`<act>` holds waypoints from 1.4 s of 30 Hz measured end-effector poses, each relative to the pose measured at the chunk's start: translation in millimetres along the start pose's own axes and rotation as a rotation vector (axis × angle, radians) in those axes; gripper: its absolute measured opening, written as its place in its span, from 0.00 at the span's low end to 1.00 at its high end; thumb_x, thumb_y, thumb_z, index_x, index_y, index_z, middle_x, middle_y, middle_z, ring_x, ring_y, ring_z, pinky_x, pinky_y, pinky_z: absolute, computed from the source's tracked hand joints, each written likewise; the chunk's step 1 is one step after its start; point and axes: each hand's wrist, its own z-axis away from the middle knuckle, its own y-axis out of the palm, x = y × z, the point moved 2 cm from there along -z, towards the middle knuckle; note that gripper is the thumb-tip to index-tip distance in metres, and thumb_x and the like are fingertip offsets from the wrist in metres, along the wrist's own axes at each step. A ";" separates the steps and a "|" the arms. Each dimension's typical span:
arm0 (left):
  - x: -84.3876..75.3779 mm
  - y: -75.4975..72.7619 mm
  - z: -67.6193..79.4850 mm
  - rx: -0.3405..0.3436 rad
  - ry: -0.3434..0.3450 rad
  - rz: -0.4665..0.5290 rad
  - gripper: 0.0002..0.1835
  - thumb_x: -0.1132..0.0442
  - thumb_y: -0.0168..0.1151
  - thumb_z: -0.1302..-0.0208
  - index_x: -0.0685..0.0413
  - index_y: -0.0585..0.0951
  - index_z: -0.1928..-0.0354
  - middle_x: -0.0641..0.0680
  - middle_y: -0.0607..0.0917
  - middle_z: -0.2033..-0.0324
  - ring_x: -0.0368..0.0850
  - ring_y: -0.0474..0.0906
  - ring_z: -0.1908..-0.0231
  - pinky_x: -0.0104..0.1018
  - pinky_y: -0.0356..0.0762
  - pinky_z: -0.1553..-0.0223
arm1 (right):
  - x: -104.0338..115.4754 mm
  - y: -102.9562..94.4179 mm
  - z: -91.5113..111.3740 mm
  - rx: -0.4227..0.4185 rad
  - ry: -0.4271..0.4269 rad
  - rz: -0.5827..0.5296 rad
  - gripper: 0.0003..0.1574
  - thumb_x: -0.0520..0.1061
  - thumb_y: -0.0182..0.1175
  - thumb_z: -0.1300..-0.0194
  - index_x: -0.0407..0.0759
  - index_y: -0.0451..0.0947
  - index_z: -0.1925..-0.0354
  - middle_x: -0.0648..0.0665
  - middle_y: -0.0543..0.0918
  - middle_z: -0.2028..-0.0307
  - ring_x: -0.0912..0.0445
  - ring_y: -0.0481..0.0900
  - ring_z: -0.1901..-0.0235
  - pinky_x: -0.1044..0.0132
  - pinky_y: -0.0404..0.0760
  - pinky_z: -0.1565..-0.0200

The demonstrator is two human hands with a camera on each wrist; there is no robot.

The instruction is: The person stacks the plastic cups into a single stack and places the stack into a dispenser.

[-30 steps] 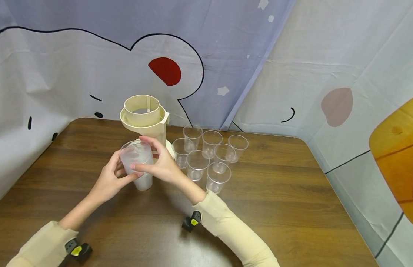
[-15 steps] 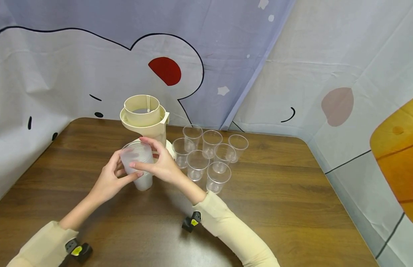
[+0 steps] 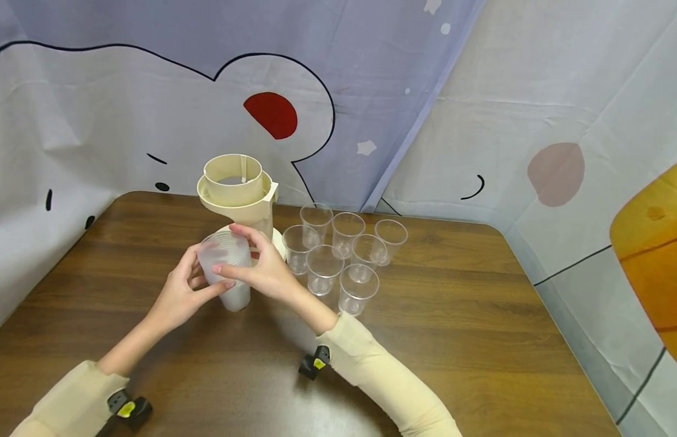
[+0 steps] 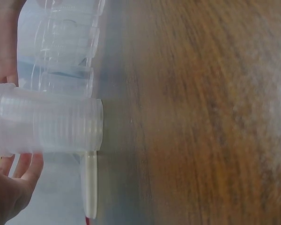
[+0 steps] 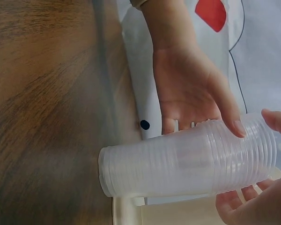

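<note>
Both hands hold one stack of nested clear plastic cups (image 3: 232, 258), rims up and slightly tilted, in front of a cream plastic cup dispenser (image 3: 234, 194). My left hand (image 3: 176, 291) grips the stack from the left, its thumb across the near side. From the right, my right hand (image 3: 267, 267) grips it near the top, thumb on the front and fingers round the rims. In the right wrist view the ribbed stack (image 5: 178, 164) lies between both hands, its base close to the table. The left wrist view shows the stack (image 4: 47, 122) with fingers behind it.
Several single clear cups (image 3: 324, 270) stand upright in a cluster right of the dispenser. The brown wooden table (image 3: 453, 340) reaches to a printed curtain (image 3: 371, 121) at the back and right. Each sleeve carries a small black wrist camera (image 3: 313, 362).
Hardly anything differs. Both hands keep their grip on the cup stack, and the single cups and dispenser stand where they were; the head view shifts very slightly.
</note>
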 end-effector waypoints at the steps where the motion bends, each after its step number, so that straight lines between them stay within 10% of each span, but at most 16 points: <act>1: 0.1 0.0 0.0 0.001 -0.002 -0.001 0.38 0.73 0.67 0.44 0.61 0.59 0.33 0.31 0.72 0.48 0.21 0.71 0.49 0.15 0.75 0.53 | -0.2 -0.1 0.1 0.000 0.003 0.003 0.43 0.43 0.70 0.46 0.45 0.65 0.34 0.46 0.70 0.35 0.61 0.71 0.44 0.72 0.71 0.43; 42: -1.9 0.3 -0.2 -0.010 -0.014 -0.025 0.38 0.71 0.67 0.43 0.61 0.60 0.33 0.33 0.72 0.48 0.20 0.72 0.50 0.15 0.75 0.53 | 18.4 -24.3 20.4 -0.043 -0.116 0.210 0.48 0.42 0.74 0.51 0.41 0.65 0.34 0.41 0.74 0.41 0.51 0.70 0.40 0.62 0.72 0.37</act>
